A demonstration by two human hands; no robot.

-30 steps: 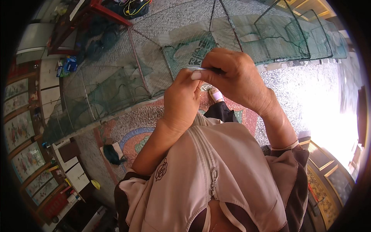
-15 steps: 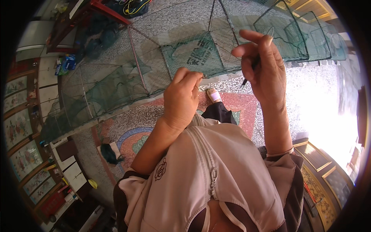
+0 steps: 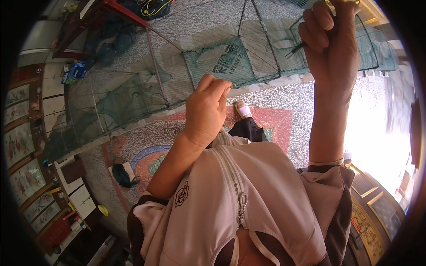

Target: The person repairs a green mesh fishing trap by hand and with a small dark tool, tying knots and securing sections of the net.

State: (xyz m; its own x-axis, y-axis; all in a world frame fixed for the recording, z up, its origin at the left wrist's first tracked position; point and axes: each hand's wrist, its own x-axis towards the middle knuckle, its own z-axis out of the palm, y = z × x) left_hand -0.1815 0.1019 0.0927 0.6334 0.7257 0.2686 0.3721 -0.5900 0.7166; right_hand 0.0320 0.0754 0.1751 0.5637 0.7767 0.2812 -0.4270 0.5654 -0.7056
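Note:
A long green mesh net trap (image 3: 168, 84) on dark square frames stretches across the view in front of me. My left hand (image 3: 204, 108) is closed in a pinch at the trap's near edge, its fingertips on the netting. My right hand (image 3: 333, 53) is raised at the upper right, over the right part of the trap. Its lower fingers curl around a dark tool (image 3: 295, 51) with two thin pointed tips, whose other end is hidden in the palm. Thumb and index finger come together at the top edge; whatever is between them is too small to make out.
A red wooden frame (image 3: 126, 14) stands at the upper left beside dark bundled netting (image 3: 117, 40). A blue box (image 3: 77, 71) sits by the left cabinets. On the patterned floor lies a small board with a dark green bundle (image 3: 122, 176). My sandalled foot (image 3: 243, 109) is below the trap.
My right hand has moved up and to the right, away from the left hand, taking the dark tool with it. My left hand has stayed nearly in place at the net's edge.

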